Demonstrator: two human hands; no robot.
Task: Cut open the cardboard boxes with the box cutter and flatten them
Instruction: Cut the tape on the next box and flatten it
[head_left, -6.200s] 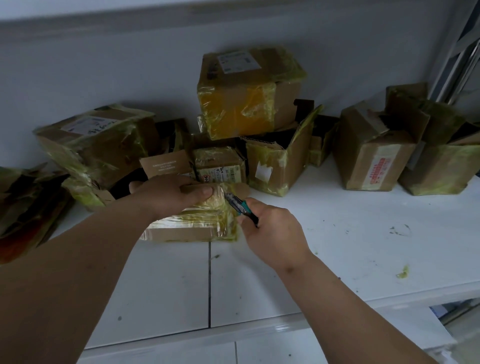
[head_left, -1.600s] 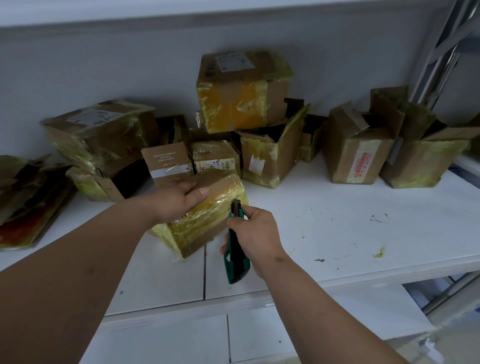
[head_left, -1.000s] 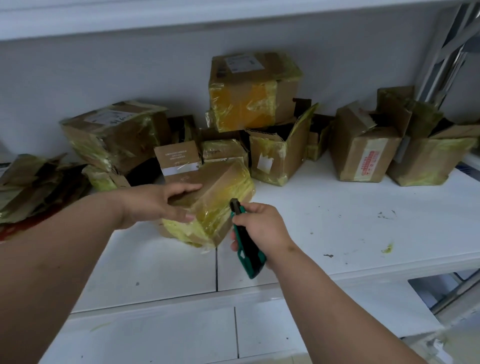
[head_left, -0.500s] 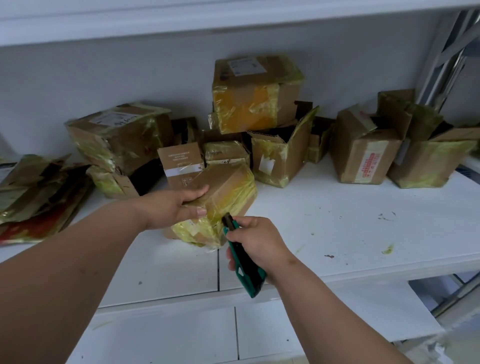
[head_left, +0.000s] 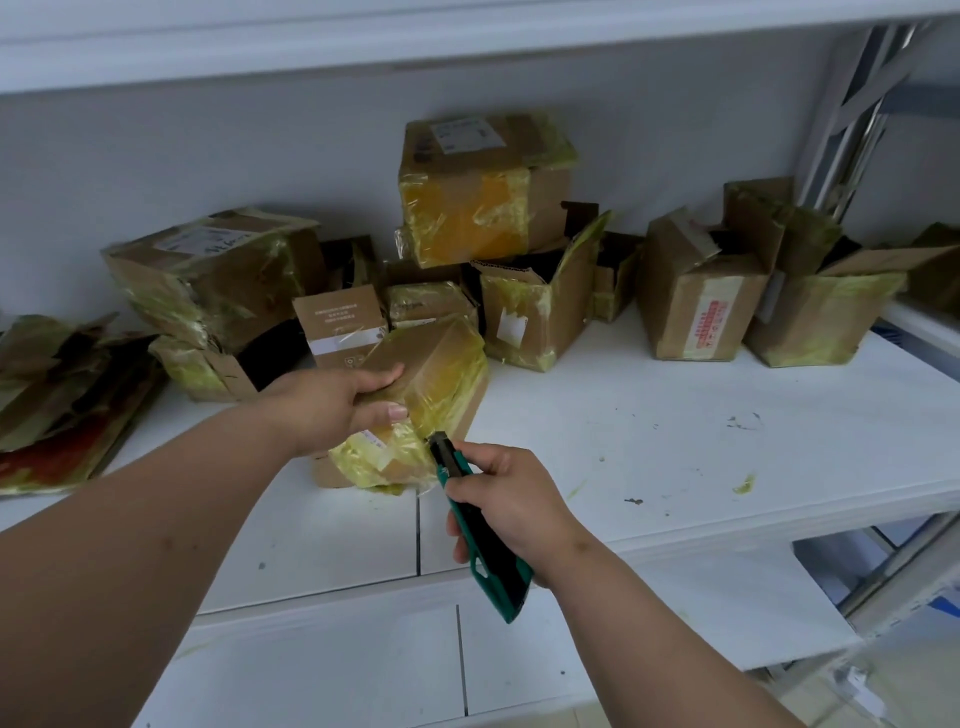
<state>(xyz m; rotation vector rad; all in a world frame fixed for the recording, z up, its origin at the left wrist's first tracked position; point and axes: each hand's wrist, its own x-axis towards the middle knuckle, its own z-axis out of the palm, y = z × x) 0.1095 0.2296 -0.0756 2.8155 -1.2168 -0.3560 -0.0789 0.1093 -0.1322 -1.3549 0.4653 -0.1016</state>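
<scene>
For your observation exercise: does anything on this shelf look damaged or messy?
Yes. The open box mid-shelf has a torn, ragged top edge, and yellow-green tape scraps and smears litter the white shelf at right.

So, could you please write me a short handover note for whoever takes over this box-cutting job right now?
Left hand grips the taped box, tilted on the white shelf.
Right hand holds the green box cutter, its tip at the box's near taped face.
Done: a pile of flattened cardboard lies at far left.
Left: this box is uncut; the sealed box on top of the stack and the other boxes along the wall remain, some already open, none flattened.
</scene>
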